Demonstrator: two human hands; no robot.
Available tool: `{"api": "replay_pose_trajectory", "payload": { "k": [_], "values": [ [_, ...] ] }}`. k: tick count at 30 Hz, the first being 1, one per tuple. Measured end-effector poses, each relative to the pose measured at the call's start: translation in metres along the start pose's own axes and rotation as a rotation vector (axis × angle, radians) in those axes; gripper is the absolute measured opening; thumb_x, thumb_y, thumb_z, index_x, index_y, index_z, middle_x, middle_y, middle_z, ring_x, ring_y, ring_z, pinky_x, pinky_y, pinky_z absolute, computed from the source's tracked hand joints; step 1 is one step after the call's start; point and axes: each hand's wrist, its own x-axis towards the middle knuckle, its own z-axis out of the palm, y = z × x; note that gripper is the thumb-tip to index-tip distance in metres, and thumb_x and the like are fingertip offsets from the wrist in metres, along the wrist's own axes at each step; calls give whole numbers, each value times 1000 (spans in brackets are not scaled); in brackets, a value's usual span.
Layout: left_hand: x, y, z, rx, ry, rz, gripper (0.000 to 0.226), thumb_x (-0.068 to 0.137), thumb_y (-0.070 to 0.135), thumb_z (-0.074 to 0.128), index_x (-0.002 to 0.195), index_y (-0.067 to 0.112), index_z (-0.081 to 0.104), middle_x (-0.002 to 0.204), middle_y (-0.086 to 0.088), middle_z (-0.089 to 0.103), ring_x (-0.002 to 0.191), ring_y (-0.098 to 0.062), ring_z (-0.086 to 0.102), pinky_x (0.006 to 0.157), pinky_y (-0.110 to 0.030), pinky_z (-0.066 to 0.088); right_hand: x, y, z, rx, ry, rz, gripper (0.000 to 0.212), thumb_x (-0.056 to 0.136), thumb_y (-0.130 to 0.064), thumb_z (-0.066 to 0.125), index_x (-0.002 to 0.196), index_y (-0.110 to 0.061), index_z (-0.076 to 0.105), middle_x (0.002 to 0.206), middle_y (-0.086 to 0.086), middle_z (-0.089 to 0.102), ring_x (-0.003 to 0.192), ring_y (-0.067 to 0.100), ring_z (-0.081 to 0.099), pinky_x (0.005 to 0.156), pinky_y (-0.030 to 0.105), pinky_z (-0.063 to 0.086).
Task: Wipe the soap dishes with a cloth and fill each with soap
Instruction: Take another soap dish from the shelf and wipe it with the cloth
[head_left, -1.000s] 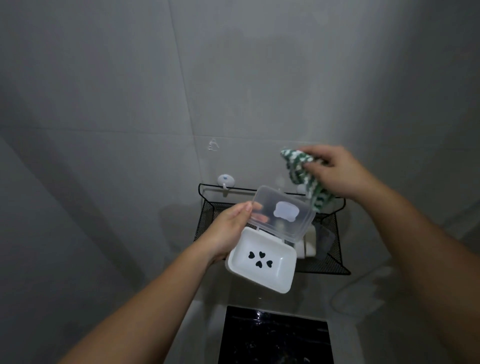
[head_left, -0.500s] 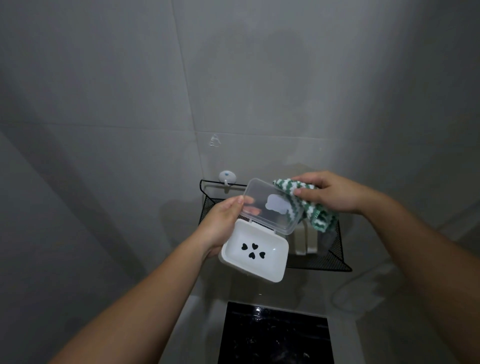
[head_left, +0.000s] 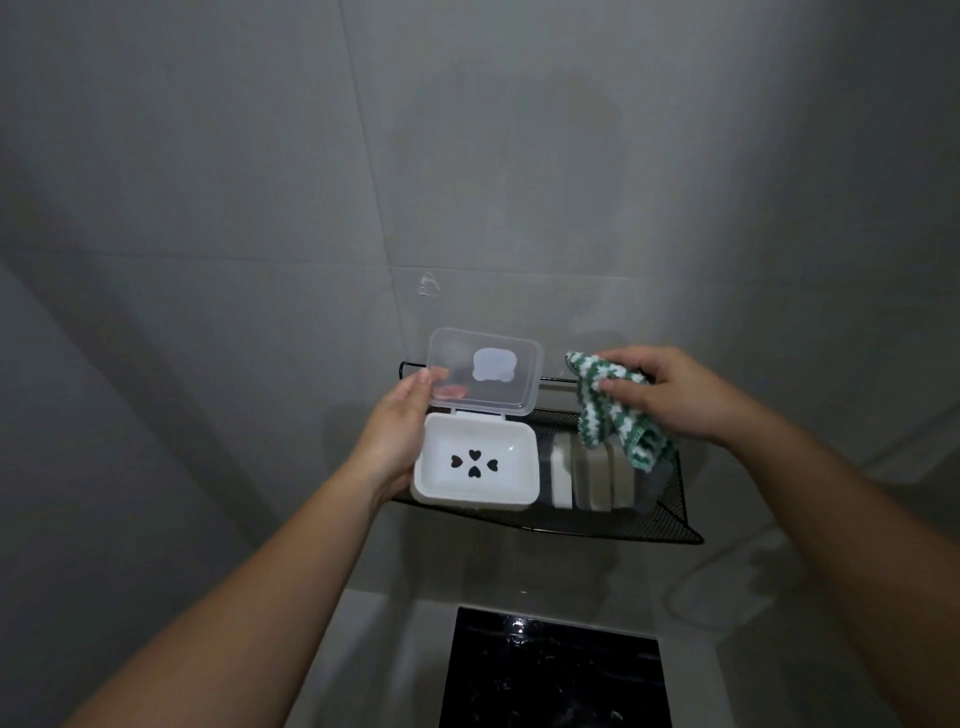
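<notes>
Head view. The left hand (head_left: 397, 439) grips the left end of the white soap dish (head_left: 475, 465). Its thumb lies against the edge of the raised clear lid (head_left: 485, 371), and its fingertips show through the plastic. The dish is held in front of the black mesh shelf (head_left: 670, 514), its heart-shaped drain holes facing the camera. The right hand (head_left: 670, 397) is curled round a bunched green-and-white cloth (head_left: 613, 410), which hangs over pale blocks (head_left: 592, 478) standing in the shelf. What these blocks are cannot be told. Half a second earlier the dish was tilted and the cloth lay at the lid's right edge. Now the dish sits square and the cloth is apart from the lid, to its right.
</notes>
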Motion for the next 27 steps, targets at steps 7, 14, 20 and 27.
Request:
{"api": "replay_pose_trajectory", "payload": {
  "k": [7, 14, 20, 27],
  "values": [
    [-4, -8, -29, 8, 85, 18, 30, 103, 32, 33, 100, 20, 61, 98, -3, 71, 79, -17, 68, 77, -36, 54, 6, 6, 27, -202, -8, -16, 28, 95, -21, 54, 122, -15, 62, 92, -2, 60, 81, 18, 58, 74, 31, 46],
    [-5, -18, -51, 12, 157, 12, 30, 103, 32, 33, 98, 21, 60, 98, -5, 70, 82, -20, 66, 79, -38, 53, 20, 9, 65, -115, 20, 8, 32, 98, -10, 44, 129, -15, 54, 111, -1, 58, 103, 12, 52, 84, 20, 36],
    [-2, -29, -62, 8, 174, -20, 30, 104, 31, 33, 100, 20, 60, 97, -3, 71, 81, -16, 68, 75, -34, 54, 33, 29, 92, -92, -4, 79, 28, 87, -40, 64, 109, -23, 66, 98, -3, 70, 91, 13, 65, 83, 31, 51],
    [10, -40, -78, 0, 195, -56, 30, 103, 33, 33, 99, 22, 61, 100, -4, 71, 85, -19, 69, 76, -35, 54, 49, 35, 106, -235, -33, 83, 20, 91, -26, 59, 109, -21, 65, 100, 3, 69, 92, 21, 64, 86, 36, 51]
  ]
}}
